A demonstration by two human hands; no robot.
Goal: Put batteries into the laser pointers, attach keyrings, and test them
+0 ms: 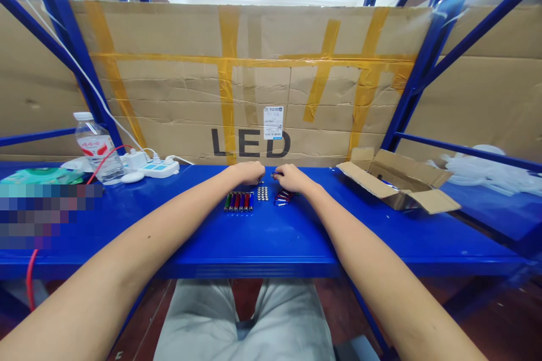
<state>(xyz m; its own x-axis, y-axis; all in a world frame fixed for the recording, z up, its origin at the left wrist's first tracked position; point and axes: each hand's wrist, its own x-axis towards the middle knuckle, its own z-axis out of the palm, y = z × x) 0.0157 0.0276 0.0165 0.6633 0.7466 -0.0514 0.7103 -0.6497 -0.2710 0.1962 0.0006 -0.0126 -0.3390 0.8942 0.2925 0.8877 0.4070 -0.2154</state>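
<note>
Both hands were positioned over the far half of the table (262, 242), near the far edge and about midway between its left and right ends. A narrow gap separated them.

The left hand (249, 172) had its fingers curled inward. A tiny part showed under its fingertips; whether it was gripped could not be told. The right hand (290, 177) was closed, pinching a small dark piece (277, 175) between thumb and finger, on the side facing the left hand.

Three groups of parts were laid out on the near-edge side of the hands. The row of coloured tubes (239, 202), in green, red and blue, lay just on the near side of the left hand, the tubes side by side with their ends toward the near edge. The block of silver discs (262, 194) was arranged in ranks at the near side of the gap between the hands, just right of the tubes. The loose pile of red and blue pieces (284, 197) lay close against the near side of the right hand; contact could not be determined.

An open cardboard box (389, 177) stood toward the right end of the table, well apart from the right hand. A power strip (158, 168) and a plastic bottle (99, 149) stood near the far left corner.
</note>
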